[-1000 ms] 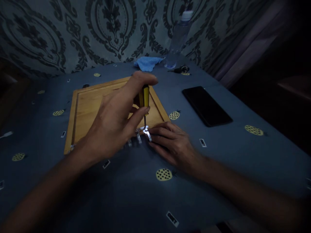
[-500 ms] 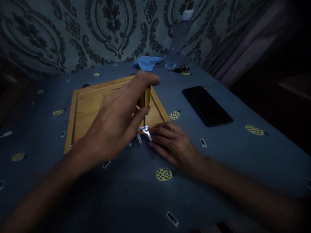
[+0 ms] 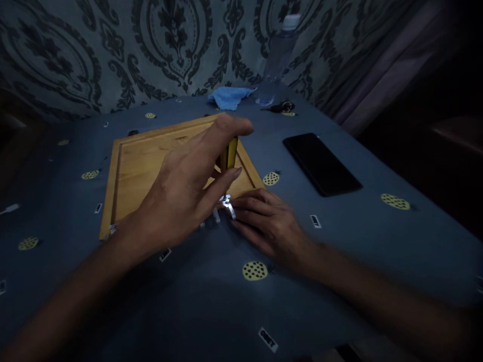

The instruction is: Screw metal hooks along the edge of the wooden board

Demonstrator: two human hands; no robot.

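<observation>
Here the left grip (image 3: 183,188) pinches a screwdriver (image 3: 232,153), its long axis nearly vertical, tip pointing down.

Home interior, by appearance; dim. Damask-patterned wall covering (image 3: 173,40), beyond the left grip (image 3: 181,188). Desk (image 3: 211,301), dressed in pineapple-print tablecloth (image 3: 347,236), beneath. Mauve drape (image 3: 381,70), beyond and right of the right grip (image 3: 269,221). Smartphone (image 3: 322,163), nearer, same side. Capped plastic bottle (image 3: 278,60), well beyond.

Board (image 3: 139,168) on table (image 3: 211,306), phone (image 3: 322,165) to its right, cloth (image 3: 231,98) behind, bottle (image 3: 278,60) right of cloth.
</observation>
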